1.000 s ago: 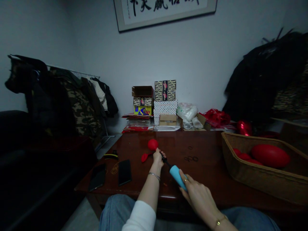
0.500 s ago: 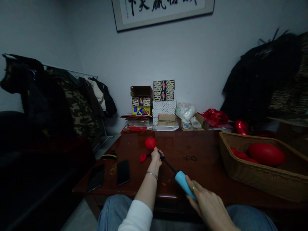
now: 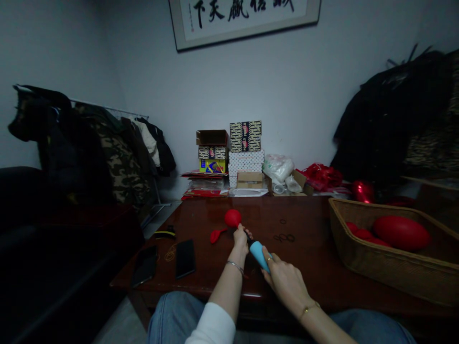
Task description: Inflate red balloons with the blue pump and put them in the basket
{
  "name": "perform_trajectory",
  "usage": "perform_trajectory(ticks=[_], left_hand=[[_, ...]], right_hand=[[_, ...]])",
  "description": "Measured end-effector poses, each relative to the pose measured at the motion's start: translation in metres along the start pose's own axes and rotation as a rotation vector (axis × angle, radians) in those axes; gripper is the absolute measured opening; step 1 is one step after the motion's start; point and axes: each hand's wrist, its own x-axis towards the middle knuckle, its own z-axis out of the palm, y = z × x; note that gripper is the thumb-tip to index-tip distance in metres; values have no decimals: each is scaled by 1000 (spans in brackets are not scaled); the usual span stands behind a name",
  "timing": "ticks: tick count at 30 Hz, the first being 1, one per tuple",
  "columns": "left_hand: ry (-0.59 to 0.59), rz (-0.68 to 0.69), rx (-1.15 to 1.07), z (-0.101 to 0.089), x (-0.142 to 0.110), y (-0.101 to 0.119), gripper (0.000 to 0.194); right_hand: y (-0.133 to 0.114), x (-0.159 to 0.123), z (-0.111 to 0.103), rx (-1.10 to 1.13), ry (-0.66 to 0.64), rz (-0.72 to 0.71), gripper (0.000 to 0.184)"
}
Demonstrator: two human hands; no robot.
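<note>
Over the middle of the table, my left hand (image 3: pixel 241 237) is closed round the neck of a small, partly inflated red balloon (image 3: pixel 233 218) and the black nozzle end of a balloon pump. My right hand (image 3: pixel 285 277) wraps the pump's light blue barrel (image 3: pixel 258 254), which sits close to my left hand. The fingers of my left hand hide the join between balloon and nozzle. Just left of that hand, a limp red balloon (image 3: pixel 216 236) lies flat on the dark wooden table (image 3: pixel 308 267).
A wicker basket (image 3: pixel 380 265) with red balloons stands at the right. Black rings (image 3: pixel 287 237) lie mid-table. Left are two dark phone-like slabs (image 3: pixel 185 258), tan rubber bands (image 3: pixel 170 253) and a black-and-yellow item (image 3: pixel 165 233). Boxes (image 3: pixel 245 167) and a plastic bag (image 3: pixel 278 167) line the back.
My right hand has pushed the blue barrel up and left toward my left hand, so the black shaft has slid almost wholly out of sight. The balloon sits slightly further right in view.
</note>
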Motion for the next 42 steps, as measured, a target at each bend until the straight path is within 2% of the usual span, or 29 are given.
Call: perform_trajectory(ticks=[7,11,15,22,28,32,37,42], left_hand=[[14,29,-41,-10,12,20,25],[19,42,-60,-11,16,35,25],[10,26,-95,-8,17,39,25],[-11,28,-60,-1,9,21,22],[-28,-34,-17,4,0,-1,21],[-30,-24,-7,4,1,-5,19],[14,15,3,1,5,4,19],[21,35,-3,-2,12,21,19]], right_hand=[[14,-32,5,32,23,-23,50],[28,-54,12,62,74,-33,51],[36,-64,14,80,97,-34,50],[27,-46,-1,43,-10,11,49],[13,-12,0,-17,-7,10,49],[4,2,3,-37,0,5,49],[3,-6,7,-26,20,-13,50],[20,-33,9,33,74,-27,49]])
